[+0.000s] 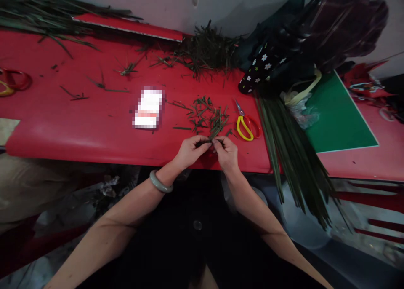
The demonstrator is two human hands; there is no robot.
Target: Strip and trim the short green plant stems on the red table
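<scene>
While the left hand (192, 151) and right hand (227, 154) meet just below the middle of the frame, their fingertips pinch a green leaf strip (215, 135) between them. Leaf clippings (222, 116) lie just above, with yellow-and-red scissors (241, 117) to the right and a pixelated bright rectangle (148, 108) to the left, all on a red table (78, 133); long leaves (293, 150) overhang its edge at right.

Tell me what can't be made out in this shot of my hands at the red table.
- Head view, partly hidden: narrow green leaf piece, covered where the bare left hand and bare right hand pinch it.
- Head view, cut off: red and yellow looped handles; the left edge hides the rest.
- Head view, blurred: bright white rectangular object; pixelation hides its details.
</scene>
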